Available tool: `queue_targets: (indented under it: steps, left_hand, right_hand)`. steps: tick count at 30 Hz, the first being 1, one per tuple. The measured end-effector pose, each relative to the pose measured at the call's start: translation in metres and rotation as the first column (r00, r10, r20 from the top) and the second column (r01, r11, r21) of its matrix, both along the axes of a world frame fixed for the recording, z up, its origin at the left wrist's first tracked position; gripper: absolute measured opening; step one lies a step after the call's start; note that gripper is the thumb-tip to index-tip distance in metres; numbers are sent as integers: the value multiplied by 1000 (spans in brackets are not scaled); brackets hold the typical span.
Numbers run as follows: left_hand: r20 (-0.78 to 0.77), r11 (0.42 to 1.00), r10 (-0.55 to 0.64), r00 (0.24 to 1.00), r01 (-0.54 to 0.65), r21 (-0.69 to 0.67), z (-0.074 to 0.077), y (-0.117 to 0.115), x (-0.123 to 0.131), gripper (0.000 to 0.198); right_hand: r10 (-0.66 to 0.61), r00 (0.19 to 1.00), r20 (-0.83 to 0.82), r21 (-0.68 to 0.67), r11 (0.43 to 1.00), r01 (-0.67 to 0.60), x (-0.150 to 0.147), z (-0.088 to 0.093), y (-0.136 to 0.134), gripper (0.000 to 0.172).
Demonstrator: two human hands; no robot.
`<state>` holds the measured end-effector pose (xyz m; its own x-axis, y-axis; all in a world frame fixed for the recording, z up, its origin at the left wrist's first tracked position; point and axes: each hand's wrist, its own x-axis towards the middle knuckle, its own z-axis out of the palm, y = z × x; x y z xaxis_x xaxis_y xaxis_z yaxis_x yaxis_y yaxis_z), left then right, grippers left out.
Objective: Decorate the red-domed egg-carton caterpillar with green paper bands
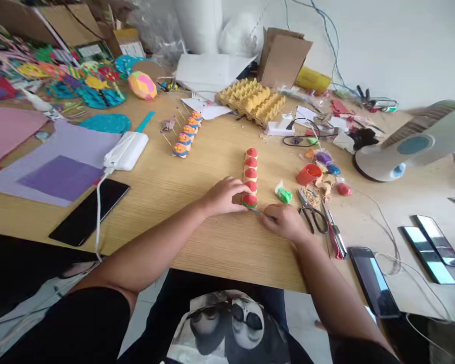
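Note:
A strip of egg-carton cups (251,173) with red, clay-like tops lies lengthwise in front of me. My left hand (227,197) steadies its near end, thumb and forefinger against the side. Green edging shows around the base of the nearest red dome (249,200). In my right hand (284,221) a thin blue stick-like tool (255,211) is pinched, its tip at the near end of the strip; most of it is hidden by the fingers. Just beyond the right hand sits a lump of green clay (284,194) in clear wrap.
Scissors (311,212) and a box cutter (336,235) lie right of my right hand. Beyond them are a red cup (309,174) and a white fan-like device (398,149). A decorated egg-carton strip (187,134), power bank (127,150) and phone (91,212) are on the left.

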<state>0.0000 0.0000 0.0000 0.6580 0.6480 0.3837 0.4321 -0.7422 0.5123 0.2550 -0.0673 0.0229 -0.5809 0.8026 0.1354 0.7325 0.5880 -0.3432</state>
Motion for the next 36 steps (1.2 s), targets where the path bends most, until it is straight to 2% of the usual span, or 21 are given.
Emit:
queue_targets:
  steps: [5, 8, 13, 18, 25, 29, 36]
  left_hand:
    - [-14, 1000, 7, 1000, -7, 5, -2, 3, -5, 40]
    - [-46, 1000, 3, 999, -2, 27, 2, 2, -9, 39]
    - [-67, 998, 41, 997, -38, 54, 5, -4, -7, 59]
    - [-93, 993, 66, 994, -56, 105, 4, -7, -5, 41]
    - [-97, 997, -23, 995, 29, 68, 11, -6, -11, 37]
    - [-86, 997, -54, 995, 59, 53, 10, -6, -11, 37]
    - [-60, 996, -82, 995, 83, 27, 9, -7, -10, 37]
  right_hand:
    - [29, 1000, 0, -82, 996, -29, 3, 0, 4, 38]
    - [27, 999, -38, -126, 992, -31, 4, 1, 5, 25]
    - [-2, 996, -87, -119, 993, -8, 0, -1, 5, 19]
    - [-104, 990, -96, -102, 990, 94, -5, -5, 6, 14]
    - [60, 987, -152, -115, 990, -78, -5, -5, 9, 19]
    - [106, 977, -183, -110, 986, -128, -6, -7, 13, 20]
    - [6, 992, -129, -32, 999, -10, -7, -9, 17, 20]
